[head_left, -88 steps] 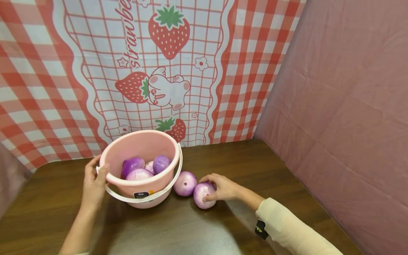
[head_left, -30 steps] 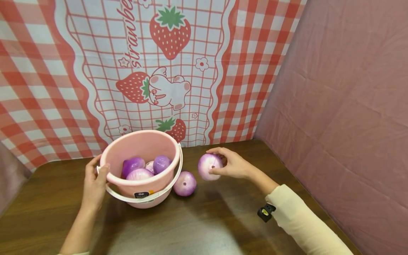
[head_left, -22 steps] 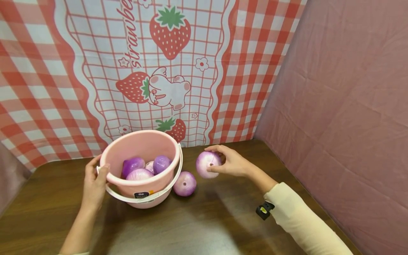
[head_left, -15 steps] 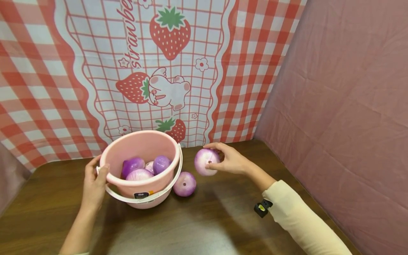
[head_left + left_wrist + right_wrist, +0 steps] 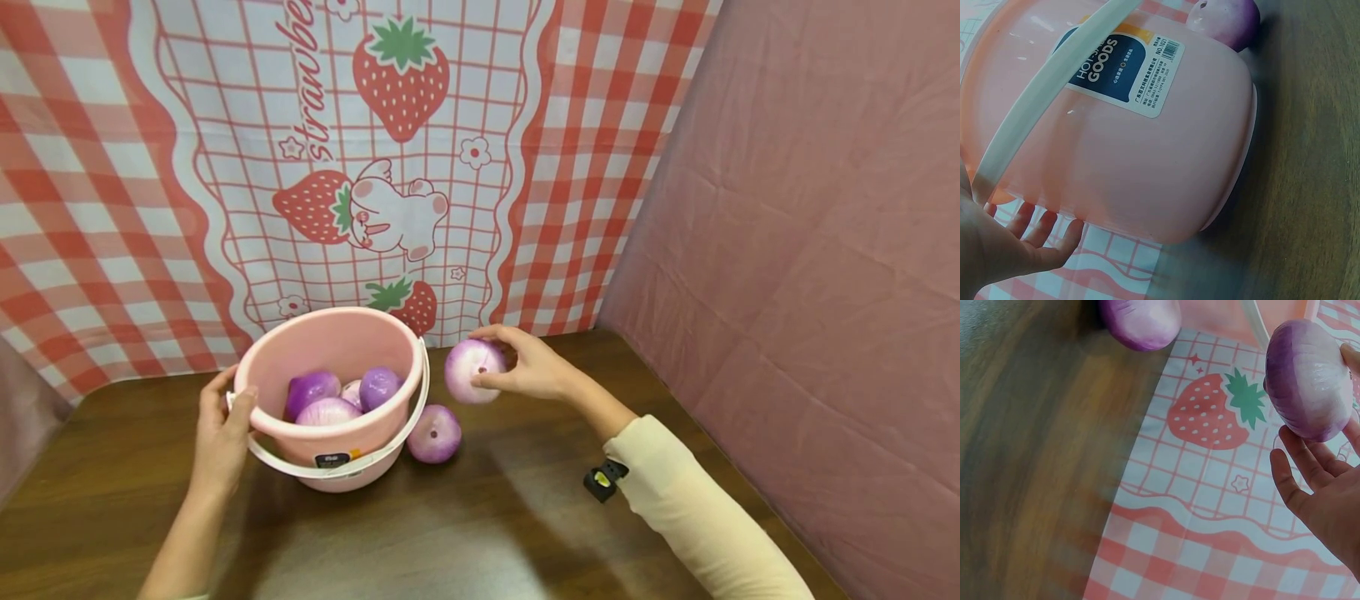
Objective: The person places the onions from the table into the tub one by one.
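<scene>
A pink bucket [image 5: 337, 329] with a white handle [image 5: 352, 468] stands on the left of the table, several purple onions [image 5: 327, 411] inside it. My left hand [image 5: 222, 429] grips its left rim, thumb at the edge and fingers round the outside, as the left wrist view [image 5: 1016, 244] also shows. Held between thumb and fingers of my right hand [image 5: 536, 364] is a purple-white onion [image 5: 467, 372], raised off the table just right of the bucket. Another onion [image 5: 435, 434] lies on the table against the bucket's right side.
The brown wooden table [image 5: 450, 533] runs back to a red-checked strawberry cloth [image 5: 397, 83] hanging behind. A pink fabric wall [image 5: 810, 250] closes off the right side. A dark device [image 5: 604, 481] is strapped at my right wrist.
My right hand has lifted the onion from the table beside the other loose one and carried it up, then leftward toward the bucket. My left hand and the bucket have stayed put.
</scene>
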Available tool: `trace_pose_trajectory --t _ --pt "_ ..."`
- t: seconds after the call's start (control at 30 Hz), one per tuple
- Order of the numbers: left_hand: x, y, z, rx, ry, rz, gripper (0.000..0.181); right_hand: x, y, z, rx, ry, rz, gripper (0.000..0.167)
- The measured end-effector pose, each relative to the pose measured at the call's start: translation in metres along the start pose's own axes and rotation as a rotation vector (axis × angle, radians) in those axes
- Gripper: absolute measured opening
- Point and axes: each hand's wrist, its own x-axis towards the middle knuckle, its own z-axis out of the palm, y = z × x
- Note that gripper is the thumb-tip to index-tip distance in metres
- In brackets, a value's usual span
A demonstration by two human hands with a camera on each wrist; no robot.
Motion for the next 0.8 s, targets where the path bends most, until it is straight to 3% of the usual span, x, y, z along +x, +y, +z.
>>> trace_pose_trajectory --t 0.43,0.8 --pt "0.0 0.0 0.0 -0.013 -0.001 0.004 0.032 0.015 -0.01 0.0 -0.015 0.009 -0.01 0.056" --pt "0.0 0.0 0.0 0.0 0.0 0.004 0.033 0.027 -0.023 -0.001 -0.014 -0.002 0.034 0.058"
